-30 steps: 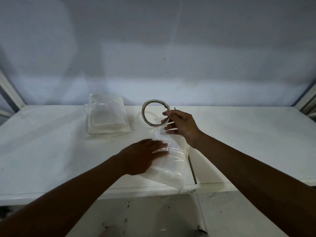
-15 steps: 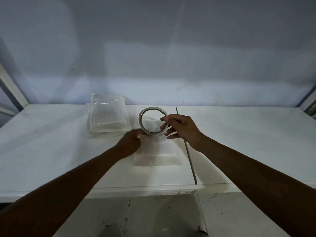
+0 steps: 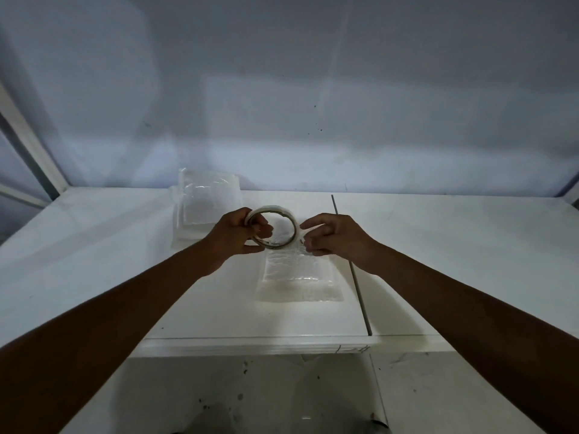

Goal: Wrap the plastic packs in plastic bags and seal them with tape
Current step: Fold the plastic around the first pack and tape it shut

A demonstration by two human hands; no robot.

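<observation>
Now: left hand (image 3: 238, 234) grips thin white ring-shaped tape roll (image 3: 275, 209); right hand (image 3: 340, 236) pinches its right rim, above clear bagged plastic pack (image 3: 297, 278).

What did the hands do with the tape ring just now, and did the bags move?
The left hand let go of the wrapped pack and took hold of the tape roll, which the right hand held alone before. The right hand shifted to the roll's right rim and pinches there. The wrapped pack was pushed farther back on the table. The stack of packs at the back stayed put.
</observation>
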